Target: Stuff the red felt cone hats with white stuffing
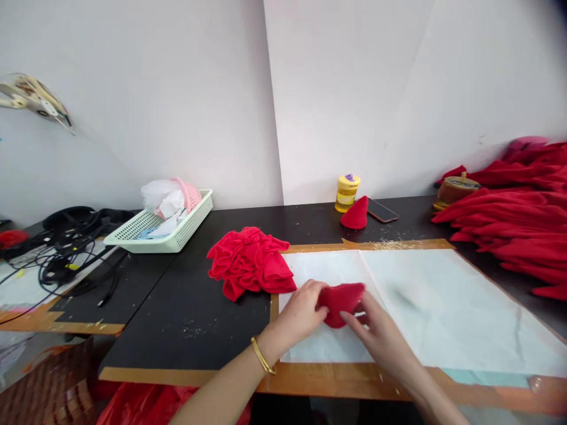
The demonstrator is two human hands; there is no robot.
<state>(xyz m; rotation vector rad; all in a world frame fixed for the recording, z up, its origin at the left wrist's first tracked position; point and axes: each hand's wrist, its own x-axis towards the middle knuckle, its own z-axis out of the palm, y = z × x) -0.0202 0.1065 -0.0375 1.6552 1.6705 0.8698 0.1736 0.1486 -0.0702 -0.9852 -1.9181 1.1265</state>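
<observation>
Between my two hands is a small red cone-shaped cloth piece (pixel 341 298), tilted with its tip to the upper right, above a white sheet (pixel 443 336). My left hand (pixel 305 307), with a gold bangle at the wrist, grips its open end, thumb at the rim. At the pointed side, my right hand (pixel 372 321) has its fingers closed on the cloth. A crumpled heap of similar red cloth pieces (pixel 250 260) lies just left of the sheet. Another red cone (pixel 357 213) stands near the wall. A blurred pale patch (pixel 410 294), too smeared to name, shows on the sheet.
A pale green basket (pixel 186 230) stands back left, beside tangled black cables (pixel 66 260). A yellow-lidded jar (pixel 346 193) and a phone (pixel 383 211) lie along the wall. Large stacks of red cloth (pixel 522 218) and an amber jar (pixel 456 190) occupy the right.
</observation>
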